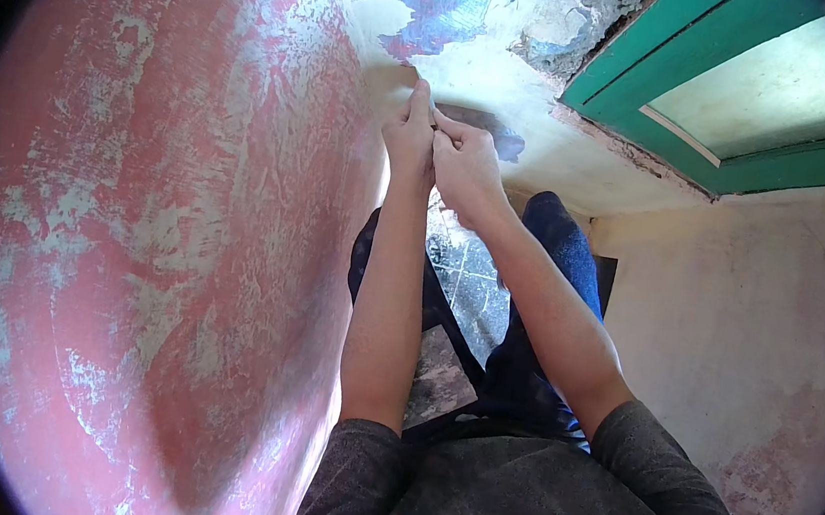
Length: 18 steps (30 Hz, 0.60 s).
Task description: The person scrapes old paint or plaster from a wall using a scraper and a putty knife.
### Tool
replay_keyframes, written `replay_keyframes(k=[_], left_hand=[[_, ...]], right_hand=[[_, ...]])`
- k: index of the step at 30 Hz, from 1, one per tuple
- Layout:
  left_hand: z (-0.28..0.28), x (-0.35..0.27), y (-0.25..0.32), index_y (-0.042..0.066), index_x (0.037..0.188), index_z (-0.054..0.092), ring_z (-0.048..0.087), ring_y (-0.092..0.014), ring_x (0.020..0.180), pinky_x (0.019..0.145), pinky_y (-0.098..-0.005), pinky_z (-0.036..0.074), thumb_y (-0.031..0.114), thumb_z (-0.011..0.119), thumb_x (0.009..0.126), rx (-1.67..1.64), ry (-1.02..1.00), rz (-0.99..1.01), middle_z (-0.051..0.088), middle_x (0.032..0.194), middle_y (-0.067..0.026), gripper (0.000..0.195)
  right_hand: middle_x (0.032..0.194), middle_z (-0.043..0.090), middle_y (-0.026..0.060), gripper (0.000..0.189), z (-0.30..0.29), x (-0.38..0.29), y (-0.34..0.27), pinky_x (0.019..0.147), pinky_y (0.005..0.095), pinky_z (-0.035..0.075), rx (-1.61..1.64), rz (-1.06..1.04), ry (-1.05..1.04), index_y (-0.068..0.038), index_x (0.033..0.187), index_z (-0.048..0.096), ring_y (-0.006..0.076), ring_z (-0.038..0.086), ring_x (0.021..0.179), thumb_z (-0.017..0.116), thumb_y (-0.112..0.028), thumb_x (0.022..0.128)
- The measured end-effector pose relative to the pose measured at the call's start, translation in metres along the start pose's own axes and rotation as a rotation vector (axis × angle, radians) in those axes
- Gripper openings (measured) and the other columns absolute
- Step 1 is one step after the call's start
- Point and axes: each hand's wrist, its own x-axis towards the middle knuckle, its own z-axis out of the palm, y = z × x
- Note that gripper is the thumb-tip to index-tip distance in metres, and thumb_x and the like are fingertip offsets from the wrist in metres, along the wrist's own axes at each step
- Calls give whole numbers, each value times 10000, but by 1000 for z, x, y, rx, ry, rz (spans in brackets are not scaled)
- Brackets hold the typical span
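Both my hands are raised together against the wall ahead, close to the corner. A thin flat tool, which looks like a scraper [430,101], shows only as a narrow edge between them. My left hand [410,140] is closed around it, with one digit extended up along it. Beside it, my right hand [468,161] grips the same tool lower down, its fingers curled. The fingers hide most of the tool. Its tip meets the pale wall [461,82] just below a ragged patch of blue and purple paint [437,19].
A pink wall [159,231] with worn pale streaks runs close along my left. At upper right is a green window frame [623,121] with broken plaster [588,19] along its edge. Below lie dark floor tiles [467,271] between my legs. Another pale wall [723,313] stands at right.
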Motion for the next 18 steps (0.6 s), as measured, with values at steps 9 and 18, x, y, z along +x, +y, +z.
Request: replay_keyframes(k=[9,18], left_hand=[[19,-8,1,42,712,642,460,-83,578,498,-306,358,308,683,982,76,97,160,523,663,37,380],[18,5,-16,32,778,668,519,-107,599,524,-310,417,330,659,996,105,127,192,568,682,7,369]], right_hand=[[691,628,41,409,-18,13,0,380,293,387,92,31,-103,-30,1339,649,88,481,430,529,-148,967],[692,674,83,406,-32,18,1,392,315,433,13,47,-139,-99,1323,677,127,526,422,527,-195,959]])
